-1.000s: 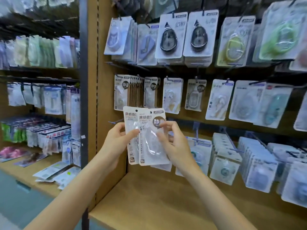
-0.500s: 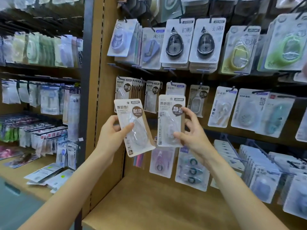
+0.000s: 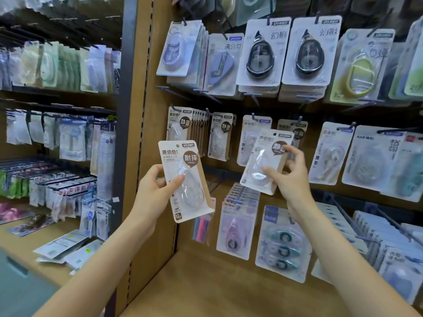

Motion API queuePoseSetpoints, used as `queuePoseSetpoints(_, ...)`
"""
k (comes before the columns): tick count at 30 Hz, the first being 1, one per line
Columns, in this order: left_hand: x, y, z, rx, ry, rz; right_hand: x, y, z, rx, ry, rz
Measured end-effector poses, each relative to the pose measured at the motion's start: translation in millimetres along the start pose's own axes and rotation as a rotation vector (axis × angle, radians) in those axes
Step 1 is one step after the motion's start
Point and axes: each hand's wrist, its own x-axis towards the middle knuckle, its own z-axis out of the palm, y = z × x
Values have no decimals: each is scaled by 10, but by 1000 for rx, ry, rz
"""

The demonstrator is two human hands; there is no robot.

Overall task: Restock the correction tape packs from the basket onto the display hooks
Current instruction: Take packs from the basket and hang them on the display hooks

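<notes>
Left hand (image 3: 152, 193): grips one correction tape pack (image 3: 185, 179), thumb across the clear blister, fingers curled behind the card; pack tilted, its top leaning left.
Right hand (image 3: 290, 177): pinches a second pack (image 3: 265, 161) between thumb on the blister and fingers behind its right edge; pack tilted, its top leaning right.
Position of packs: both held up in front of the wooden display panel (image 3: 158, 92), well apart from each other.
Second pack: raised close to the middle row, overlapping a hanging pack (image 3: 251, 136) and just below a display hook (image 3: 253, 116); its hang hole is not on any hook.
Lower shelf (image 3: 206, 289): bare wood beneath both forearms.
</notes>
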Motion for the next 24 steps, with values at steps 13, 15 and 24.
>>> queuePoseSetpoints(13, 299, 95, 18, -57, -84, 27, 146, 81, 287, -172, -161, -3)
queuePoseSetpoints(15, 364, 162, 55, -70, -95, 52, 146, 56, 305, -282, -160, -85)
queuePoseSetpoints(24, 410, 101, -89, -100, 45, 35, 638, -71, 927, -492, -290, -354)
